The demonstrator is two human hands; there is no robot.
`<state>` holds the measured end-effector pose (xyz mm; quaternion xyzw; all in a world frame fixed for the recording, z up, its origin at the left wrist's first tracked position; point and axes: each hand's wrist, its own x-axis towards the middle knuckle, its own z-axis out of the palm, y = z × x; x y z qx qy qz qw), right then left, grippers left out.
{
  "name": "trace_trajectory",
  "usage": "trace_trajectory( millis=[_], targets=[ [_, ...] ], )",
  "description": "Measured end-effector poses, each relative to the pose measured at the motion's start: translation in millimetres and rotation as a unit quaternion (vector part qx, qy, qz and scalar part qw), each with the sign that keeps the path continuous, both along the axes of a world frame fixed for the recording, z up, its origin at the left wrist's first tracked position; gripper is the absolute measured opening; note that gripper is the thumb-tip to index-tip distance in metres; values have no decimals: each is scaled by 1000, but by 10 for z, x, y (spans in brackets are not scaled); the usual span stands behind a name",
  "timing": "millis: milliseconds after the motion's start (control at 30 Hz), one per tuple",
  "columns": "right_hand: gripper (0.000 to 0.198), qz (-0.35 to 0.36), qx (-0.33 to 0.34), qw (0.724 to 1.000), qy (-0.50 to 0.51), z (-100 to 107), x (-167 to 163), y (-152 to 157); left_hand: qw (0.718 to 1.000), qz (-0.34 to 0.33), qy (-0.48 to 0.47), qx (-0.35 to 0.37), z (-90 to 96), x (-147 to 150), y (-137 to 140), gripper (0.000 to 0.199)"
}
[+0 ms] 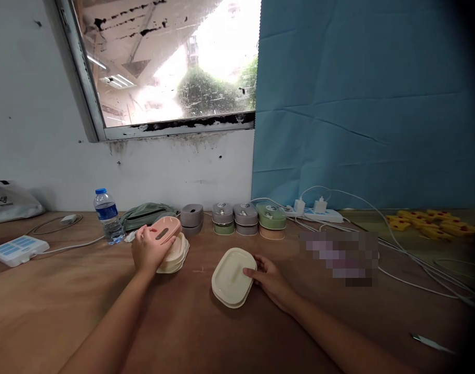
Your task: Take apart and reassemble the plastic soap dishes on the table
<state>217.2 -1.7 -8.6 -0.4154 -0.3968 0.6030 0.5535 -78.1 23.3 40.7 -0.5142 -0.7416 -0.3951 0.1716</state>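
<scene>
My left hand (148,250) grips a pink lid (165,229) with a dark oblong slot in its top. The lid is tilted above a small stack of cream-coloured shallow trays (175,259); whether it touches them I cannot tell. My right hand (269,280) pinches the right edge of a cream rounded-rectangular tray or lid (231,278), thumb on top and fingers at the side. A second cream rim shows beneath that piece.
Along the wall stand a grey box (191,218), two grey-topped boxes (222,218) (246,218) and a green-topped box (271,219). A water bottle (108,215) and green pouch (149,213) are at left. A power strip (326,214), cables and yellow pieces (432,224) lie right.
</scene>
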Motion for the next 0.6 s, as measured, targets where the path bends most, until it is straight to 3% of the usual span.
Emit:
trace_trajectory(
  millis=[200, 300, 433, 600],
  targets=[
    [47, 7, 67, 994, -85, -5, -16, 3, 992, 67, -101, 18, 23, -344, 26, 50],
    [44, 17, 77, 990, -115, -33, -43, 58, 987, 51, -149, -20, 147, -364, 126, 49],
    [37, 35, 93, 988, -118, -69, -91, 143, 990, -13, -124, -61, 412, -154, 516, 45],
    [37, 48, 94, 986, -131, -99, -102, 152, 991, -29, -89, -100, 657, 272, 1222, 44]
  ],
)
